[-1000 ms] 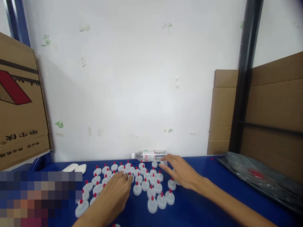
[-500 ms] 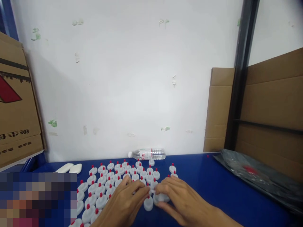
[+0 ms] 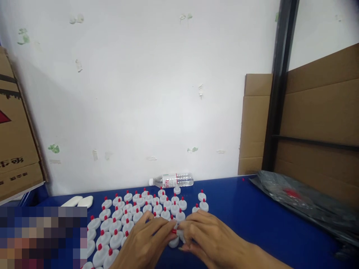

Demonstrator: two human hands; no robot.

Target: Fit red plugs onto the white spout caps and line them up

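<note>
My right hand (image 3: 210, 233) grips a white plastic cap (image 3: 181, 235), turned on its side with its nozzle toward the left. At that nozzle, the fingertips of my left hand (image 3: 147, 237) pinch a small red tip (image 3: 174, 231). Part of the cap is hidden by my right fingers. Just under the two hands stands another white cap (image 3: 174, 243). Many similar white caps with red tips (image 3: 116, 239) spread upright over the table to the left and behind my hands. A white cap without a red tip (image 3: 177, 190) stands near the back.
A clear water bottle (image 3: 178, 180) lies against the wall at the back of the blue table (image 3: 232, 209). Two white oval pieces (image 3: 85, 202) rest at the left. Grey plastic bags (image 3: 297, 205) lie at the right. Cardboard (image 3: 319, 112) stands on both sides.
My right hand has turned the cap onto its side and brought it against my left fingertips, where a red tip now shows. The view has shifted slightly.
</note>
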